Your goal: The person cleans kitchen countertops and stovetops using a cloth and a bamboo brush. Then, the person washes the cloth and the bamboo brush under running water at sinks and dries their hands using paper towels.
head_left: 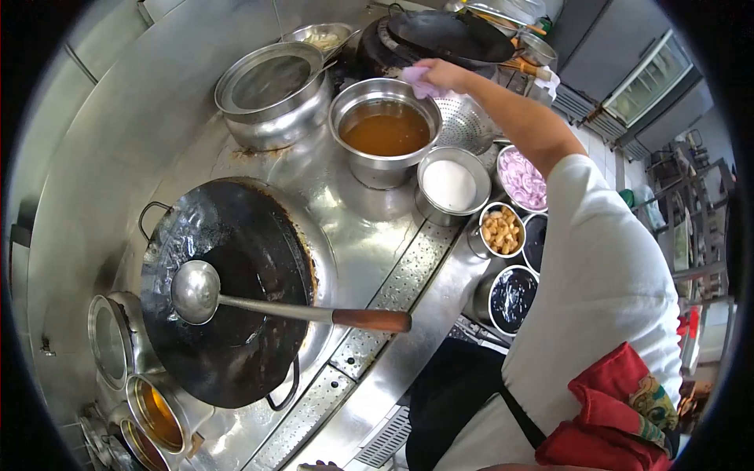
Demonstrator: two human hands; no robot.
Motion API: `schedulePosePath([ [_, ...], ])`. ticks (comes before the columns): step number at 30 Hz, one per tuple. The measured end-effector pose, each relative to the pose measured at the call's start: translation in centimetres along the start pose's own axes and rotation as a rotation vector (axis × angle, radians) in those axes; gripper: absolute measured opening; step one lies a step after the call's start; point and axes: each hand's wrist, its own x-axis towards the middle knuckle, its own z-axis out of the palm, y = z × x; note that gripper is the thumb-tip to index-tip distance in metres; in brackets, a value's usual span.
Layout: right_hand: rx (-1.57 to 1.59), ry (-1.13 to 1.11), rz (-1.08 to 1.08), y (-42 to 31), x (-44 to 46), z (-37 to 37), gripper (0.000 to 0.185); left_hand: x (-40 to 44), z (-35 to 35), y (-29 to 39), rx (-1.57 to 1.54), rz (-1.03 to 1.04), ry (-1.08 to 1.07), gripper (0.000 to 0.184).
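My right hand is closed on a pale pink cloth, at the upper rim of a steel pot of brown liquid. Beside this pot lie a perforated strainer and a pot of white contents. Only a sliver of what looks like my left hand shows at the bottom edge; its fingers cannot be made out. A ladle with a wooden handle rests across the large dark wok, away from both hands.
Bowls of sliced onion, brown chunks and dark contents stand near my right sleeve. A lidded pot and second wok are at the back. Pots of orange liquid stand lower left. Red cloth hangs by my body.
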Motion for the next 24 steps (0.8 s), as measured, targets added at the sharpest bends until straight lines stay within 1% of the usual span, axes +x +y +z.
schedulePosePath([
  [2, 0.346, 0.028, 0.122, -1.0, -6.5, 0.8, 0.025, -1.4, 3.4, 1.4, 0.245, 0.15, 0.027, 0.033],
  [4, 0.542, 0.015, 0.31, -1.3, -10.9, 2.2, 0.025, -0.6, 0.7, 2.3, 0.214, 0.028, 0.006, 0.034],
  [5, 0.548, 0.279, 0.301, 1.6, -10.4, 4.3, 0.024, -0.2, -1.4, 2.5, 0.203, -0.033, -0.006, 0.035],
  [6, 0.585, 0.257, 0.31, 0.6, -12.6, 5.2, 0.019, 0.2, -4.4, 1.4, 0.264, 0.148, -0.128, 0.039],
  [7, 0.622, 0.234, 0.327, -1.3, -15.7, 7.1, 0.016, 0.6, -8.3, -0.3, 0.328, 0.325, -0.251, 0.053],
  [8, 0.66, 0.207, 0.345, -2.8, -17.9, 9.2, 0.012, 0.7, -9.0, 0.8, 0.113, 0.116, -0.238, 0.058],
  [9, 0.808, 0.211, 0.337, -2.2, -18.7, 11.4, 0.011, 0.8, -9.7, 1.9, -0.113, -0.082, -0.179, 0.063],
  [10, 0.95, 0.213, 0.329, -1.6, -19.5, 13.8, 0.017, 0.4, -10.4, 2.5, -0.168, -0.086, -0.27, 0.059],
  [11, 0.862, 0.257, 0.267, -4.8, -23.4, 15.3, 0.034, -1.2, -9.8, 3.5, -0.066, -0.059, -0.225, 0.059],
  [12, 0.631, 0.288, 0.232, -3.5, -24.2, 16.8, 0.036, -2.7, -9.3, 4.9, 0.056, -0.035, -0.18, 0.059],
  [13, 0.324, 0.274, 0.098, -2.5, -25.7, 17.4, 0.035, -2.8, -9.6, 5.7, 0.062, -0.037, -0.087, 0.06],
  [14, 0.011, 0.252, -0.058, -3.9, -27.9, 17.4, 0.034, -4.1, -9.9, 6.5, 0.112, 0.058, -0.104, 0.06],
  [15, -0.264, 0.258, -0.053, -5.4, -30.8, 17.2, 0.031, -2.9, -13.4, 6.5, 0.064, 0.036, -0.103, 0.061],
  [16, -0.339, 0.212, -0.043, -6.0, -33.0, 17.8, 0.031, -1.8, -16.6, 6.0, -0.002, 0.019, -0.098, 0.061],
  [18, -0.483, 0.114, -0.023, -6.3, -36.7, 18.7, 0.031, -2.5, -19.2, 7.5, 0.019, -0.026, -0.056, 0.063],
  [19, -0.621, 0.153, -0.038, -5.3, -37.7, 19.7, 0.03, -2.8, -20.6, 8.3, 0.036, -0.046, -0.038, 0.064],
  [22, -0.828, 0.165, 0.133, -1.1, -38.6, 22.6, 0.029, -2.2, -24.7, 8.8, 0.022, 0.016, -0.089, 0.067],
  [23, -0.913, 0.137, 0.129, 0.8, -38.5, 23.3, 0.032, -2.3, -25.8, 9.1, 0.024, -0.002, -0.103, 0.067],
  [24, -0.8, 0.26, 0.177, 2.7, -38.5, 24.9, 0.034, -2.4, -26.9, 9.6, 0.032, -0.019, -0.119, 0.067],
])
